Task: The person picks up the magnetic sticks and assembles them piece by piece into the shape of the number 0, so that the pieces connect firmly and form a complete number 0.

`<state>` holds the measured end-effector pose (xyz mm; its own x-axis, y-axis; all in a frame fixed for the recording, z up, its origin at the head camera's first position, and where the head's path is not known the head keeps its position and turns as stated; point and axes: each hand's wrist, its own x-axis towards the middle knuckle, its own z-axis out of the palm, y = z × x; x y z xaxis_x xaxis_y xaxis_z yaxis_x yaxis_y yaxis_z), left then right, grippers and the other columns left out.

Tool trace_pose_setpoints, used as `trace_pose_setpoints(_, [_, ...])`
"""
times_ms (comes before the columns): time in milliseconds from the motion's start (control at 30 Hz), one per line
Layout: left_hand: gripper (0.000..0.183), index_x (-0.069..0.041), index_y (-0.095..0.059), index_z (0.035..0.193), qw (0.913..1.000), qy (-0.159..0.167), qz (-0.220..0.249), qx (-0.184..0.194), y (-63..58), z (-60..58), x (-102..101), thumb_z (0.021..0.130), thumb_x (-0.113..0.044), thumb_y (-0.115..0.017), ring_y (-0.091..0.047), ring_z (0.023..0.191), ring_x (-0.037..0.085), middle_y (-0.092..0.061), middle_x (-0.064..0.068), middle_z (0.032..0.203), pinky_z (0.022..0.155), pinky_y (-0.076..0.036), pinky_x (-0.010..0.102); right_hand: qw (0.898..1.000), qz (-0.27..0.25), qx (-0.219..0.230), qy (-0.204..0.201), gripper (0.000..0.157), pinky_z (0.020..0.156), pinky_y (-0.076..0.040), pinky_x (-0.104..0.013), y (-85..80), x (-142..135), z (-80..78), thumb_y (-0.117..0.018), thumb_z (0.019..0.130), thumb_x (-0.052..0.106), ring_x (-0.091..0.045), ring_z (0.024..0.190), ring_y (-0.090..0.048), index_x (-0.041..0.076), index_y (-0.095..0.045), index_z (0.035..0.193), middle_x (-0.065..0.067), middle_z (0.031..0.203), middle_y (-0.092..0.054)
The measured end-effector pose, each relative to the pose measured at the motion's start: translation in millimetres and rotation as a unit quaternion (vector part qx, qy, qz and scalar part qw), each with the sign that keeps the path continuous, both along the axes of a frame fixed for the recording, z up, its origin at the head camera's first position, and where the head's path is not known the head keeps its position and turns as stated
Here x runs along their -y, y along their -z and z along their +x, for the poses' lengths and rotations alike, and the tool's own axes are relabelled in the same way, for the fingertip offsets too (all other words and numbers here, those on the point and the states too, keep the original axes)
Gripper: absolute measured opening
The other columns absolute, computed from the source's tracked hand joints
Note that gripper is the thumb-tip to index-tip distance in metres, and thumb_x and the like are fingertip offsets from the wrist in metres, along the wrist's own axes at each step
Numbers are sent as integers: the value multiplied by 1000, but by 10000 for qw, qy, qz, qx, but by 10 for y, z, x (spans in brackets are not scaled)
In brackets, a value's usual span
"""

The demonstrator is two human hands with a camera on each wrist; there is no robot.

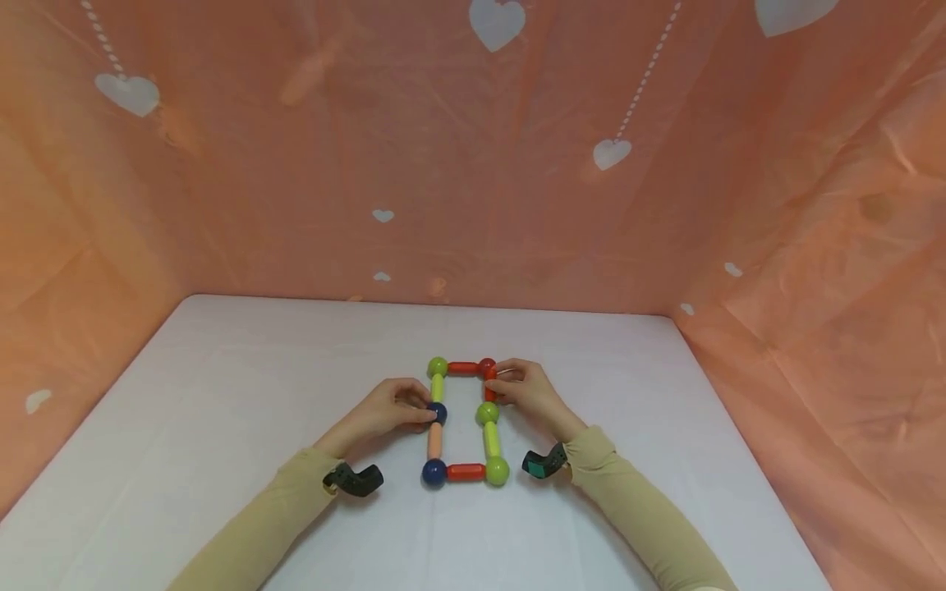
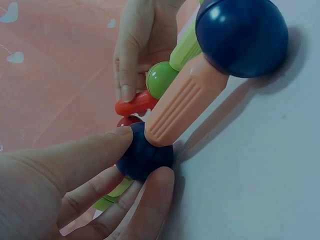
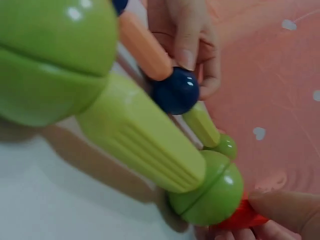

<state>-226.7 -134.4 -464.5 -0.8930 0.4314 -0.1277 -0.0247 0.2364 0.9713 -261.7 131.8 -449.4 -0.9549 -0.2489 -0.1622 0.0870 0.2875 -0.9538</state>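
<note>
A closed rectangular loop of toy balls and rods lies on the white table. My left hand [image 1: 390, 407] pinches the middle blue ball [image 2: 145, 151] on the loop's left side between thumb and fingers. Joined to that ball are a peach rod [image 2: 187, 100] on the near side and a lime rod [image 1: 438, 389] on the far side. With thumb and fingers, my right hand [image 1: 529, 392] grips the red rod [image 1: 490, 386] at the upper right, between the red ball [image 1: 486, 367] and a green ball [image 3: 207, 190]. A yellow-green rod [image 3: 142, 132] runs nearer from that green ball.
Another red rod [image 1: 463, 368] leads to the green ball [image 1: 438, 367] at the far left corner. The near side has a blue ball [image 1: 434, 473], a red rod [image 1: 466, 472] and a green ball [image 1: 498, 471]. Orange heart-patterned cloth [image 1: 473, 180] hangs around the table [image 1: 222, 394].
</note>
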Motion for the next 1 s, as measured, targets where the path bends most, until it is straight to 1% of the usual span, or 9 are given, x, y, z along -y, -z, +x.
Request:
trace_pose_setpoints(67, [27,5,-60,105,10000,-12,-30,-9,7,2,5,85,-8,-73,-64,77,20,-63,12,92,70,-57,33,9998,183,-45,-57,30,69,-57,-30,9,31,12,-71,86,10,-17,77,-65,-3,-61,111,-11,93,-68])
trace_pose_setpoints(167, [27,4,-61,105,10000,-35,-43,-18,19,2,9,85,-10,-73,-64,77,21,-64,12,92,71,-57,33,9992,386,-101,0,29,64,-55,-27,4,59,27,-72,86,13,-16,73,-63,-3,-63,109,-9,89,-68])
trace_pose_setpoints(300, [29,4,-61,106,10000,-48,12,4,33,-5,9,85,-11,-74,-64,79,21,-63,12,92,72,-57,34,9989,462,-38,118,33,60,-54,-25,5,62,22,-72,87,19,-15,68,-61,-2,-62,110,-8,88,-69])
trace_pose_setpoints(400, [29,4,-60,106,10000,-59,55,33,29,-4,6,85,-11,-74,-63,80,21,-63,13,92,73,-57,34,9991,387,82,174,34,61,-55,-26,1,58,17,-73,86,19,-15,67,-62,-3,-61,110,-8,89,-70])
trace_pose_setpoints(467, [29,4,-60,106,10000,-57,49,42,26,-1,3,85,-11,-74,-63,80,21,-62,13,93,73,-57,34,9993,325,138,139,34,62,-55,-27,-4,56,24,-73,86,17,-15,68,-63,-4,-61,111,-9,90,-70])
trace_pose_setpoints(633, [28,4,-60,105,10000,-45,-21,20,30,-8,0,85,-10,-73,-63,79,21,-62,12,92,72,-57,34,9990,336,280,53,38,65,-56,-28,-21,52,63,-74,85,17,-16,70,-63,-2,-57,114,-10,90,-70])
trace_pose_setpoints(900, [26,3,-60,105,10000,-32,-85,-9,-3,1,-13,86,-9,-72,-63,77,21,-62,11,91,71,-57,34,9971,737,166,88,35,61,-51,-24,-63,53,80,-76,83,18,-17,69,-59,1,-58,108,-7,81,-69])
trace_pose_setpoints(1000, [26,4,-60,105,10000,-2,-62,-9,-8,4,-17,86,-9,-72,-63,77,21,-63,11,91,71,-57,34,9956,904,236,110,33,62,-50,-24,-91,48,82,-76,83,19,-18,69,-57,1,-59,105,-6,79,-68])
